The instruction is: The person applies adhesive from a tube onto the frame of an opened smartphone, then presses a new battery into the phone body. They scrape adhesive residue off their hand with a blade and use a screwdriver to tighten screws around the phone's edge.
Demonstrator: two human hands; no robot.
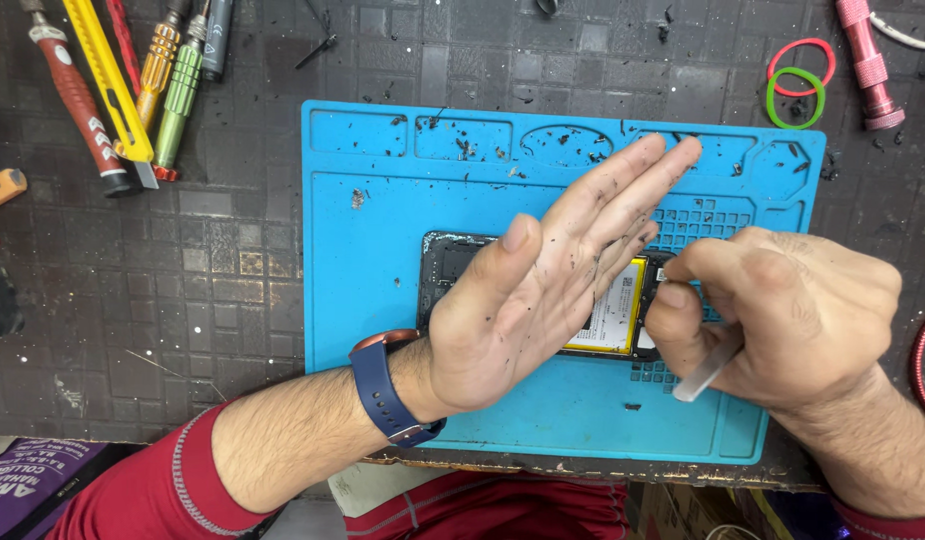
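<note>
we were mid-pry on the opened phone (613, 320), centred on the blue mat (383, 230). left hand (543, 300) flat, fingers spread, bracing it. right hand (773, 320) pinched a white pry tool (705, 375), probably near the battery edge; next move looked like gentle leverage.

You have one blue mat (383, 300), one opened phone (613, 320), two rubber rings (798, 85), one pink torch (868, 65) and two hands (543, 290) in view.

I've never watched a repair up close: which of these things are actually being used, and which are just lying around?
In use:
left hand
right hand
opened phone
white tool
blue mat

Lying about:
screwdrivers
yellow utility knife
rubber bands
pink torch
</note>
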